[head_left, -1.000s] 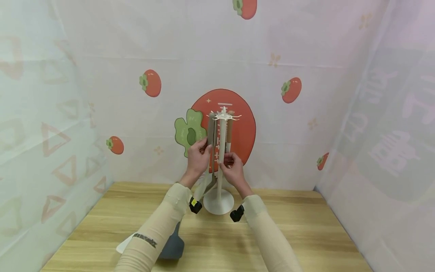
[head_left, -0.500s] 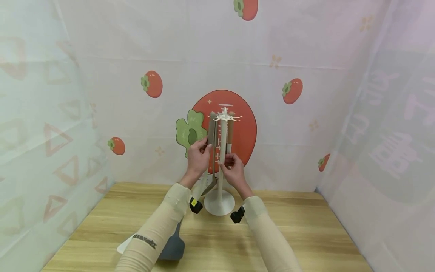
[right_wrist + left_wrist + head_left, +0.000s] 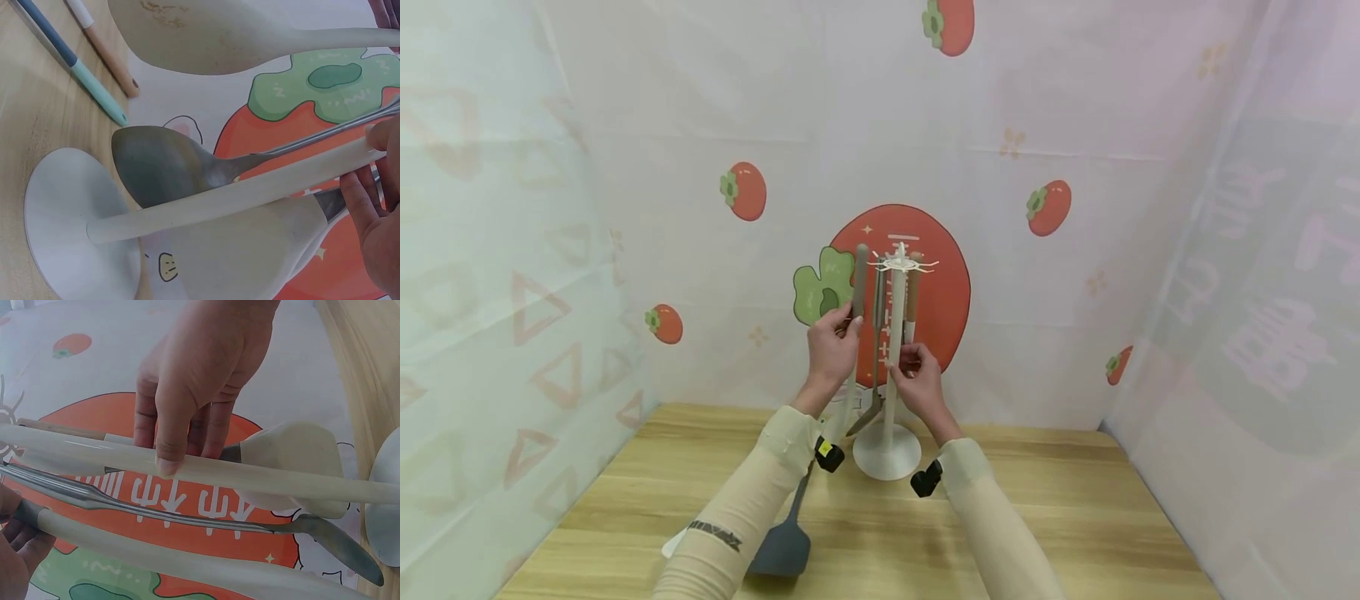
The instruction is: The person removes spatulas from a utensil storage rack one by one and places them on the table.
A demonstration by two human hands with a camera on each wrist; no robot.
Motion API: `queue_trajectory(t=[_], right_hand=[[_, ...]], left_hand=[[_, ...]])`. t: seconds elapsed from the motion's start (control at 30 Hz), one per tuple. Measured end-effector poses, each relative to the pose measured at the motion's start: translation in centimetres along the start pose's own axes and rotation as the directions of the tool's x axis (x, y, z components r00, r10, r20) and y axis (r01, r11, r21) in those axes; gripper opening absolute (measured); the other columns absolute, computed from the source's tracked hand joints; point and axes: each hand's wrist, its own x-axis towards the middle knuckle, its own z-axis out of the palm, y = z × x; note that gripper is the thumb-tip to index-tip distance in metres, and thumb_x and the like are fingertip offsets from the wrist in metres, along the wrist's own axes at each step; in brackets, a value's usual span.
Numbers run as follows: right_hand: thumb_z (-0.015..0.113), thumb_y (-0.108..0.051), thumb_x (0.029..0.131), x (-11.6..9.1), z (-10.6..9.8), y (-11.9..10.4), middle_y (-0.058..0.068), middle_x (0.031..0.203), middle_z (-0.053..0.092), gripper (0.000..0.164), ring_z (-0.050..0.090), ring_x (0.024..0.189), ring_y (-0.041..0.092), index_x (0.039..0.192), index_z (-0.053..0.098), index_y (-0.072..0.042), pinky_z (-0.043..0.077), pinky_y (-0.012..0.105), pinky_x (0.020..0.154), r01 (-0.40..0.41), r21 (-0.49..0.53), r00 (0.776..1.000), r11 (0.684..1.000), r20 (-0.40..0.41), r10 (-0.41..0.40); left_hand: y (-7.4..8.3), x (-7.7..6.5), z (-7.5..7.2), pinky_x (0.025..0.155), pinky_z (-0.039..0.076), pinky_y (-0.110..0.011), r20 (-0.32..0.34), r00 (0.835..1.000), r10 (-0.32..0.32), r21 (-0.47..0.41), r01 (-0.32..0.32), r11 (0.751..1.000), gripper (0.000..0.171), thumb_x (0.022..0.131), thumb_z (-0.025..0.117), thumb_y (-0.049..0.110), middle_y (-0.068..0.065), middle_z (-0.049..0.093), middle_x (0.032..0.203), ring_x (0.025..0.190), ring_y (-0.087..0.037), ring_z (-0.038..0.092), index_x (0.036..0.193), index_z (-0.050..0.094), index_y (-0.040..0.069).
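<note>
A wood-grain tabletop carries a dark-blue spatula and, beside it, a wooden-handled utensil. A pale backdrop rises behind, printed with small red fruits and one large red fruit. The left side panel bears triangle outlines; the right side panel bears lettering.

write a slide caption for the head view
Left hand holds a gray-handled utensil beside a white stand while the right hand grips its pole.

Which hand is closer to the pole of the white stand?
The right hand: its thumb and fingers hold the pole. The left hand is apart from it, off to the left, gripping a grey-handled utensil.
</note>
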Motion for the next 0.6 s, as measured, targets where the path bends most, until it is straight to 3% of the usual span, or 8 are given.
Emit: queue_trajectory(t=[0.2,0.6], right_hand=[[0.074,-0.004,0.091,0.0,-0.01,0.02,0.017,0.109,0.065,0.027,0.062,0.093,0.028,0.115,0.061,-0.001,0.059,0.041,0.084,0.002,-0.008,1.0,1.0,-0.001,-0.002],[0.075,-0.003,0.091,-0.03,0.02,0.13,0.016,0.11,0.065,0.028,0.062,0.094,0.028,0.115,0.061,-0.002,0.059,0.041,0.084,-0.005,-0.01,1.0,1.0,0.005,0.005]], left_hand=[[0.08,0.0,-0.3,0.078,0.061,-0.028,-0.011,1.0,0.004,0.007,-0.004,1.0,0.036,0.098,0.064,0.001,-0.025,0.07,0.109,0.097,-0.034,0.072,0.133,0.061,-0.009],[0.06,-0.03,-1.02,0.073,0.058,-0.018,-0.025,1.0,0.007,-0.002,-0.007,1.0,0.036,0.097,0.066,0.001,-0.027,0.071,0.108,0.095,-0.036,0.073,0.132,0.062,-0.008]])
